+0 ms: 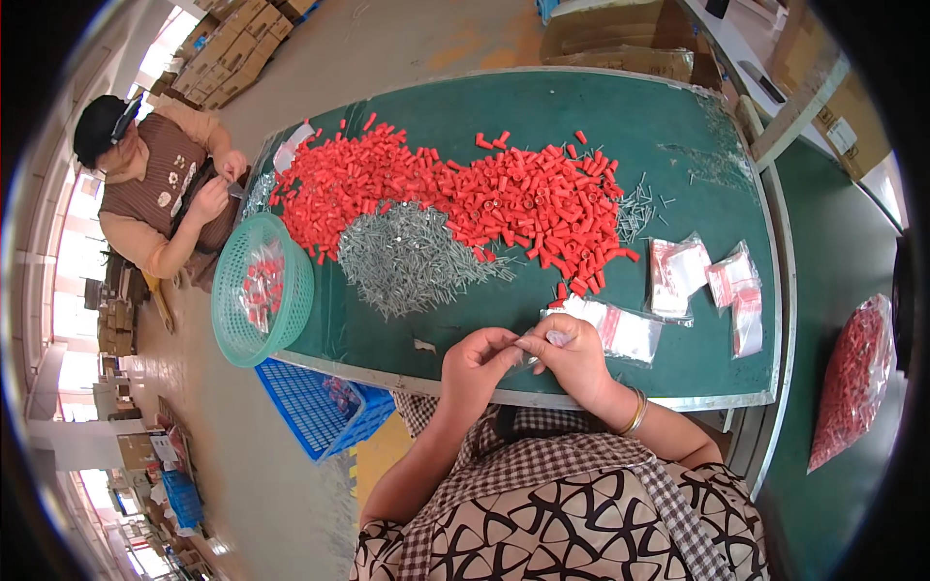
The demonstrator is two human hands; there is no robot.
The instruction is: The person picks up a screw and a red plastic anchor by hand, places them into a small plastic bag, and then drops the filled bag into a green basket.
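Observation:
My left hand [480, 365] and my right hand [573, 360] meet at the near edge of the green table, fingers pinched together. Between them is a small clear plastic bag [556, 338], mostly covered by my fingers; its contents cannot be made out. Just beyond my right hand lie flat clear bags with red-striped edges [628, 334], and more bags [675, 276] are stacked to the right. Further up is a long heap of red plastic sleeves [542, 198]. Grey metal screws [412, 259] form a pile in front of it, with a smaller scatter of screws [635, 211] at its right end.
A mint-green basket [225, 315] holding filled bags stands at the table's left edge, above a blue crate [308, 412]. Another person [160, 194] works at the far left. At right, a large bag of red pieces [852, 382] rests on another green surface. Cardboard boxes [620, 39] stand behind.

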